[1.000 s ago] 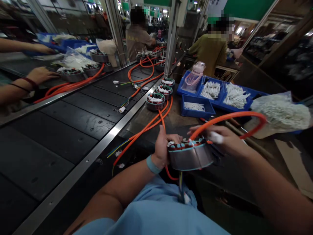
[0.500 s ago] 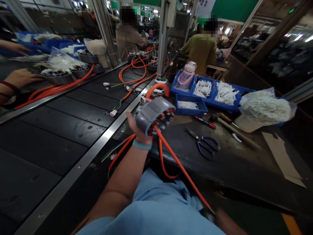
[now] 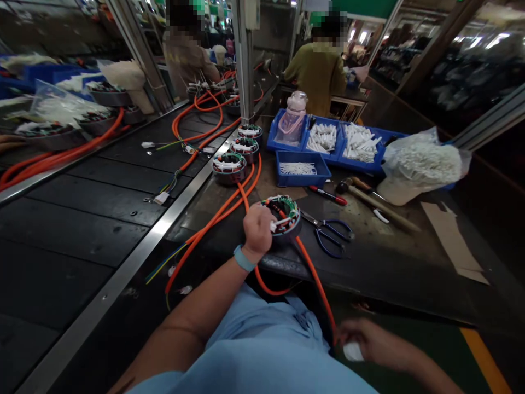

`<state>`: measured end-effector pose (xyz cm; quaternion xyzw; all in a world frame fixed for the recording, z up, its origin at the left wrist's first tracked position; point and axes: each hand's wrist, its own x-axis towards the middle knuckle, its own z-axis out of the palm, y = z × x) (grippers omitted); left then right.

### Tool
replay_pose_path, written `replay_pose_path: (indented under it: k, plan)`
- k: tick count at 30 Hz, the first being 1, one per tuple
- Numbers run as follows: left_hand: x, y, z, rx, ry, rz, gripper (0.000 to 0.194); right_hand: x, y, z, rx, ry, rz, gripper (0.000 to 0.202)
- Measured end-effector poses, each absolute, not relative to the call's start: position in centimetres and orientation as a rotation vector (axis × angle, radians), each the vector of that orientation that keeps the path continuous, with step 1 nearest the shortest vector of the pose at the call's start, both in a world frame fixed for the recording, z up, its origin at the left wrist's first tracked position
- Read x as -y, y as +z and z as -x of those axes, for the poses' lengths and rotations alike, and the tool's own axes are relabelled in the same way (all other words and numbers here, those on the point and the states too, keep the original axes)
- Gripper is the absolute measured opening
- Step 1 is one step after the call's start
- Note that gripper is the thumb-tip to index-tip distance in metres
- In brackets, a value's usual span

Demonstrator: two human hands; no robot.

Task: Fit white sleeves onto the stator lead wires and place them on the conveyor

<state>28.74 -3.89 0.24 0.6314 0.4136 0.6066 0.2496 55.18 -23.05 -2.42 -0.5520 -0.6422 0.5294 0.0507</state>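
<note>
My left hand (image 3: 257, 229) is closed at the near left rim of a motor stator (image 3: 292, 232), a grey ring with green, red and white windings inside. It lies face up on the black bench near the front edge. A small white piece shows by my fingertips. From the stator an orange cable (image 3: 314, 268) runs down over the bench edge to my right hand (image 3: 363, 339). The right fingers are closed about the cable's lower part, somewhat blurred. A white piece (image 3: 353, 352) shows under that hand; its kind is unclear.
Three more stators (image 3: 228, 167) stand along the conveyor's metal rail (image 3: 164, 219). Blue bins (image 3: 301, 178) hold white sleeves and ties. Scissors (image 3: 334, 235), a red marker (image 3: 328, 195), a hammer (image 3: 381, 208) and a bag of white parts (image 3: 426, 164) lie rightward. Co-workers stand beyond.
The stator has come down from tilted in my raised left hand to lying face up on the bench. My right hand has moved up slightly into fuller view. My view has shifted right.
</note>
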Motion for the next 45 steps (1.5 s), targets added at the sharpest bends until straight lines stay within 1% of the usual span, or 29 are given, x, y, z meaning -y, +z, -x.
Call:
replay_pose_path:
  k: [1, 2, 3, 5, 6, 8, 9, 11, 15, 18, 19, 21, 23, 24, 25, 27, 30, 33, 36, 40, 43, 45]
  plan:
    - [4.3, 0.1, -28.9, -1.130, 1.512, -1.997, 0.055, 21.3, -1.6, -55.4, 1.974, 1.624, 1.629, 0.017]
    - [4.7, 0.1, -28.9, -1.095, 1.333, -2.243, 0.048, 19.3, -0.6, -55.7, 2.019, 1.524, 1.604, 0.023]
    - [5.1, 0.1, -28.9, -1.044, 1.150, -2.434, 0.041, 16.9, 0.4, -56.2, 2.075, 1.303, 1.630, 0.026]
    - [5.6, 0.3, -28.7, -0.995, 0.891, -2.639, 0.033, 11.6, 1.9, -57.0, 2.056, 0.716, 1.810, 0.029]
    - [5.8, 0.4, -28.7, -1.012, 0.836, -2.674, 0.032, 8.9, 2.3, -57.4, 2.018, 0.442, 1.939, 0.030]
    - [6.1, 0.4, -28.8, -1.072, 0.821, -2.684, 0.029, 3.9, 2.4, -57.4, 2.060, 0.077, 2.141, 0.036]
    - [6.3, 0.3, -29.0, -1.103, 0.848, -2.674, 0.029, 1.8, 2.2, -57.2, 2.122, -0.019, 2.195, 0.038]
    - [6.4, 0.1, -29.5, -1.153, 0.920, -2.652, 0.031, -1.3, 1.6, -56.3, 2.225, -0.089, 2.269, 0.039]
    - [6.5, -0.6, -29.8, -1.171, 0.998, -2.647, 0.033, -3.5, 0.8, -54.6, 2.244, -0.074, 2.314, 0.034]
    - [6.4, -0.7, -29.4, -1.126, 1.016, -2.644, 0.033, -2.1, 1.3, -54.3, 2.157, -0.099, 2.329, 0.028]
    - [6.5, -0.6, -29.2, -1.102, 1.028, -2.636, 0.033, -1.1, 1.7, -54.1, 2.058, -0.039, 2.282, 0.029]
    - [6.8, -0.1, -29.0, -1.054, 1.092, -2.621, 0.036, 1.6, 2.5, -53.4, 1.781, 0.273, 2.014, 0.030]
    - [7.2, 0.5, -29.1, -1.014, 1.186, -2.627, 0.050, 5.0, 3.4, -52.1, 1.515, 0.717, 1.554, 0.026]
    - [7.5, 0.9, -29.3, -0.987, 1.214, -2.642, 0.055, 6.7, 3.9, -51.3, 1.447, 0.888, 1.354, 0.024]
    - [7.8, 1.2, -29.6, -0.948, 1.213, -2.664, 0.056, 8.3, 4.3, -50.4, 1.429, 0.981, 1.212, 0.023]
    - [8.3, 1.7, -30.0, -0.851, 1.127, -2.704, 0.051, 10.8, 4.8, -49.1, 1.470, 0.994, 1.081, 0.019]
    - [8.9, 2.5, -29.8, -0.784, 0.911, -2.666, 0.052, 12.6, 5.0, -48.1, 1.465, 0.921, 1.156, 0.018]
    - [9.2, 3.6, -28.5, -0.734, 0.630, -2.465, 0.051, 12.8, 4.5, -47.5, 1.343, 1.053, 1.231, 0.020]
    - [8.8, 4.3, -26.9, -0.588, 0.427, -2.110, 0.049, 12.1, 3.9, -46.4, 1.276, 1.183, 1.201, 0.024]
    - [8.1, 3.2, -25.3, -0.429, 0.352, -1.612, 0.054, 10.7, 3.3, -45.6, 1.215, 1.236, 1.174, 0.027]
    - [8.2, 1.0, -24.4, -0.431, 0.375, -1.321, 0.053, 9.3, 3.3, -46.5, 1.040, 1.037, 1.195, 0.025]
    - [8.5, -0.1, -24.2, -0.430, 0.438, -1.184, 0.051, 8.5, 3.2, -47.2, 1.066, 0.866, 1.228, 0.021]
